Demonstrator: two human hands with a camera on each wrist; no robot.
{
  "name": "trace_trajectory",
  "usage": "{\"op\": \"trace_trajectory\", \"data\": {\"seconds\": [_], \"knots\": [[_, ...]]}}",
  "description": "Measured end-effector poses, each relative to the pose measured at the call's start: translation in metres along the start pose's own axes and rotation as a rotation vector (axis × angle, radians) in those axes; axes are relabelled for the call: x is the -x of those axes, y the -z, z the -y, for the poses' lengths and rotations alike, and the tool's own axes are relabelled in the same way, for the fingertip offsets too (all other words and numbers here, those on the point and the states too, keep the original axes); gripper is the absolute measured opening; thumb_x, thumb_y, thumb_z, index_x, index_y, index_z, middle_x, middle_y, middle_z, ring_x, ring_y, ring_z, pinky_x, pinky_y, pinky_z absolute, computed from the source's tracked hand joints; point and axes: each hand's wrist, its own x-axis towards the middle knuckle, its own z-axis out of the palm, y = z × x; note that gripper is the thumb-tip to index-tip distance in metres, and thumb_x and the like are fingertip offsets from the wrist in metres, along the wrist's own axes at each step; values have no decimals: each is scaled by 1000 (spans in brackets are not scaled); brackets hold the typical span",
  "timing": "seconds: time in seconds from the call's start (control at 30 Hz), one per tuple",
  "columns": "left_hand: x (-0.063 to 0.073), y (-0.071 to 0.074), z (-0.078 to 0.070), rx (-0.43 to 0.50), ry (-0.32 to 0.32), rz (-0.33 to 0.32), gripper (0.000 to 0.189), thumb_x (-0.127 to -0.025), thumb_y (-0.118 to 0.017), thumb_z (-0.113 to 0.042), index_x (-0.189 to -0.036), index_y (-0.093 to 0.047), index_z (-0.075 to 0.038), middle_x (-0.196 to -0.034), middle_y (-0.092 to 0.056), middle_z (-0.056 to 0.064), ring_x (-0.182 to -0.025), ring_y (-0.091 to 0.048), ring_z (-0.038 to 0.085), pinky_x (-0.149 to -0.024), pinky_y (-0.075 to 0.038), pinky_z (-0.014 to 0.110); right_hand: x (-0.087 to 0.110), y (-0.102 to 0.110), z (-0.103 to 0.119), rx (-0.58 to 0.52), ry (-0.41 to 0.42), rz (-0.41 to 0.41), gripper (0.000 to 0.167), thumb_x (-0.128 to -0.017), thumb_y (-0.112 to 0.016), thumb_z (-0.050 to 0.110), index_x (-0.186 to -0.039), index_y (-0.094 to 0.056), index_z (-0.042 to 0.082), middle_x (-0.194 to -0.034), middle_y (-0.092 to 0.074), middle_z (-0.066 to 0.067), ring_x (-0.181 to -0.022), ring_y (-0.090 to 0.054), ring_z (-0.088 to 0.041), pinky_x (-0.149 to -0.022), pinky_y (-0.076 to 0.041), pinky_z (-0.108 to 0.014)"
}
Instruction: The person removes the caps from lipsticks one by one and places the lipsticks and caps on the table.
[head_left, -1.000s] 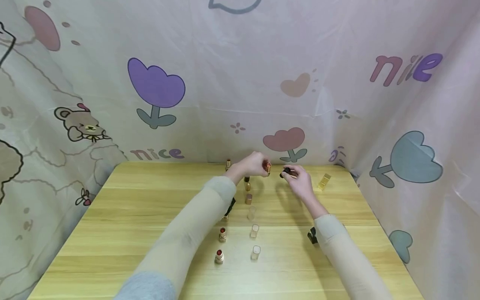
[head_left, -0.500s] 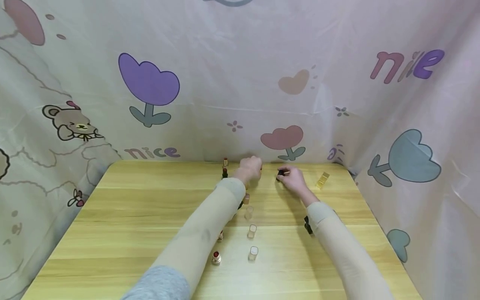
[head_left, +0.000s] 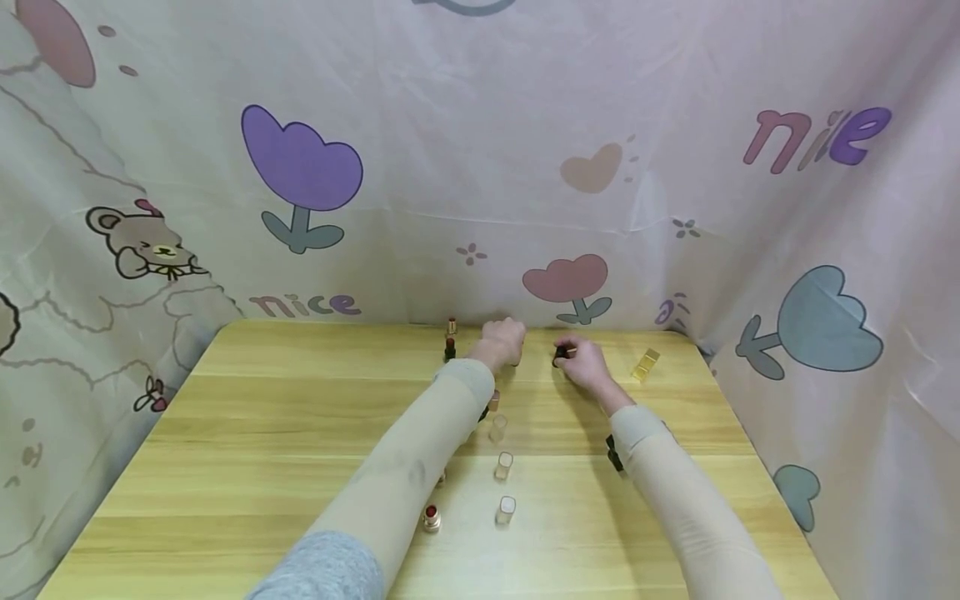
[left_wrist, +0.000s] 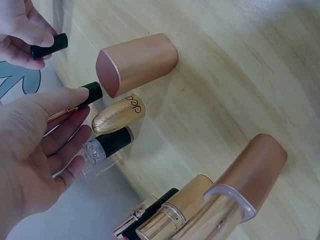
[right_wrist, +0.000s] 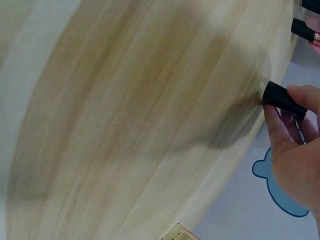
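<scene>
My left hand (head_left: 504,340) is at the back of the table and pinches a lipstick (left_wrist: 92,93) with a black base and a gold tube. Its upper end is hidden by the fingers. To its right, my right hand (head_left: 587,364) grips a black lipstick cap (right_wrist: 284,100) between thumb and fingers, low over the tabletop. Beside the left hand stand a gold cap (left_wrist: 120,114), a clear and black cap (left_wrist: 112,144) and a rose-gold cap (left_wrist: 137,64).
Opened lipsticks, among them a red one (head_left: 431,518), form a column partly behind the left sleeve. Clear caps (head_left: 505,465) line up right of them. A gold case (head_left: 646,365) stands at the back right; a black object (head_left: 614,454) sits beside the right sleeve.
Both hands have come down toward the tabletop. The left moved slightly left with the lipstick, which the head view no longer shows; the right moved slightly left with the black cap.
</scene>
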Motion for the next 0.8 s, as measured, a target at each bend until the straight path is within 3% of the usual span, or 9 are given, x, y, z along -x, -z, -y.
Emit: {"op": "trace_trajectory", "data": {"seconds": [0.2,0.3,0.43,0.53,0.63,0.7,0.8], "knots": [[1,1,-1,5,4,13,9,-93,-75,-13,-93,-67,-16,-93,-66,-3,-84,-62,16,-87,-56,40,3,2,1,-19,-9,-4,42,-93,-71,0,-133,-62,-7,-132,-65,-26,-118,-68,-40,-97,-58,-45],[1,1,-1,6,6,20,9,-93,-74,-12,-92,-67,-16,-92,-66,-3,-85,-62,16,-88,-56,41,8,6,6,-78,-8,-19,46,-94,-70,-1,-137,-58,-9,-137,-62,-27,-124,-64,-42,-105,-54,-47],[2,1,1,18,7,17,13,-92,-76,-13,-86,-65,-17,-88,-64,-3,-82,-60,15,-85,-55,38,19,14,14,-186,3,-68,49,-95,-68,-1,-142,-54,-8,-142,-58,-27,-133,-56,-42,-114,-47,-46],[5,6,1,30,-12,-11,14,-90,-77,-14,-84,-65,-16,-87,-64,-2,-82,-58,16,-81,-54,36,26,22,17,-235,31,-148,51,-95,-67,0,-143,-53,-6,-145,-56,-25,-137,-52,-40,-118,-43,-45],[11,11,-2,52,-39,-55,14,-88,-77,-14,-100,-71,-15,-102,-69,-1,-93,-63,17,-83,-55,35,32,30,15,-245,45,-252,51,-95,-67,1,-144,-53,-5,-146,-54,-23,-138,-51,-39,-120,-41,-45],[15,13,-4,87,-56,-82,35,-88,-77,-15,-122,-72,-16,-123,-69,1,-112,-64,19,-90,-57,35,36,35,12,-257,45,-330,51,-94,-68,1,-143,-54,-3,-146,-55,-21,-139,-50,-37,-121,-39,-44],[19,14,-8,149,-91,-129,56,-88,-79,-20,-142,-62,-18,-144,-60,2,-132,-56,23,-98,-56,37,41,44,5,-258,24,-451,52,-93,-68,1,-143,-56,1,-148,-54,-18,-142,-46,-37,-124,-34,-46]]}}
